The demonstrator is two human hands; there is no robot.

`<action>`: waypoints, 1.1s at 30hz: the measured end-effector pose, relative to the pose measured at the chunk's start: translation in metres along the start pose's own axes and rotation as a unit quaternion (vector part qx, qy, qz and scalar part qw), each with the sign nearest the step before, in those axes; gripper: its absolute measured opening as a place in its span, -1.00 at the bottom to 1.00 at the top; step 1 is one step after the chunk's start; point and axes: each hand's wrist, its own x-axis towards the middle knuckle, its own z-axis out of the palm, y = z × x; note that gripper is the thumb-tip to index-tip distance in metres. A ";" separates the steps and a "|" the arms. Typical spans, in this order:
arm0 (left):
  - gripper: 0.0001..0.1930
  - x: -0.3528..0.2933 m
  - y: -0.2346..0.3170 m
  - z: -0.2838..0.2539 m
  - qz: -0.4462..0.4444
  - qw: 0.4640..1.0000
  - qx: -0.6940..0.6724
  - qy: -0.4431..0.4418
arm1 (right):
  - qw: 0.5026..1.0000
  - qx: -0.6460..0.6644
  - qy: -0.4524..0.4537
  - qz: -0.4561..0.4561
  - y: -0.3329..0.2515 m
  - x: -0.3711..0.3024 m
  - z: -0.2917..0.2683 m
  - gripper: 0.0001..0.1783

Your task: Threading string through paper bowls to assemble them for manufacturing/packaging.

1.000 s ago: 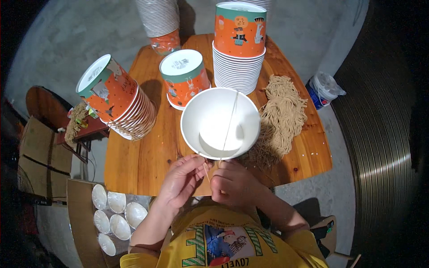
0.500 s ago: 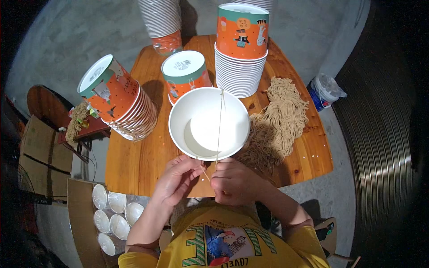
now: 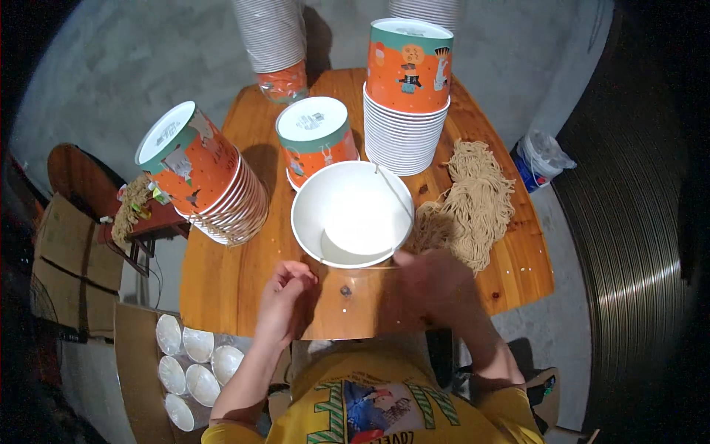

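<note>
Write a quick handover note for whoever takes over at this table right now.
Left hand: curled at the table's near edge, just below the white bowl; whether it pinches anything is unclear.
Right hand: motion-blurred beside the bowl rim, near the noodle pile.
A thin strand lies across the bowl, which is otherwise empty.
Stacks of orange cups stand behind on the wooden table.
Done: bowl set out. Left: no noodles in it yet.

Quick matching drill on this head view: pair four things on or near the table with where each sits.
1. white bowl
2. noodle pile
3. tipped cup stack
4. blue-and-white bucket

a. floor, right of table
b. table's left side, leaning
c. table's right side
d. table's near middle, before both hands

Pairs: 1-d, 2-c, 3-b, 4-a
</note>
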 end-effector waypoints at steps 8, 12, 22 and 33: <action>-0.40 0.038 0.003 -0.008 0.198 0.946 0.246 -0.067 | 0.985 0.147 0.092 0.022 0.054 0.016 0.023 -0.72; -0.30 0.001 0.043 -0.009 0.362 0.868 0.306 -0.149 | 0.881 0.434 0.065 0.178 0.034 0.040 -0.003 -0.74; 0.35 -0.015 0.185 -0.051 0.700 0.492 0.491 -0.162 | 0.506 0.810 -0.129 0.265 -0.023 0.208 -0.022 -0.79; 0.46 -0.015 0.278 -0.086 0.726 0.516 0.418 -0.180 | 0.406 0.835 -0.266 0.259 -0.059 0.299 0.011 -0.80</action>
